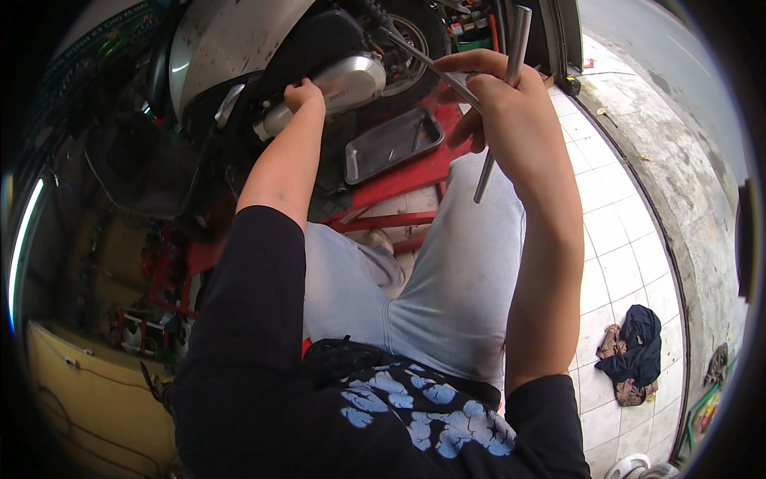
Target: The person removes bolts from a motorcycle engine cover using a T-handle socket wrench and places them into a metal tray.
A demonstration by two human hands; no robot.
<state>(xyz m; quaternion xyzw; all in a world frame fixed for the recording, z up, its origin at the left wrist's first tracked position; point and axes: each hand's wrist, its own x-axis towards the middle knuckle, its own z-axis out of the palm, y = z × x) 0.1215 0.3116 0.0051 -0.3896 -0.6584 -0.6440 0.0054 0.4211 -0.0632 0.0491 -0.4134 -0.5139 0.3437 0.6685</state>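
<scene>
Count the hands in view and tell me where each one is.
2. The left hand is by the rounded silver cover; the right hand is raised, holding a metal tool. No others show.

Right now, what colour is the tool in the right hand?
Silver-grey tool; best seen in head view.

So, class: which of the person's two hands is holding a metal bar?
The right hand, with the metal bar sticking out above and below it. The left hand is beside the shiny silver cover, and no tool shows in it.
</scene>
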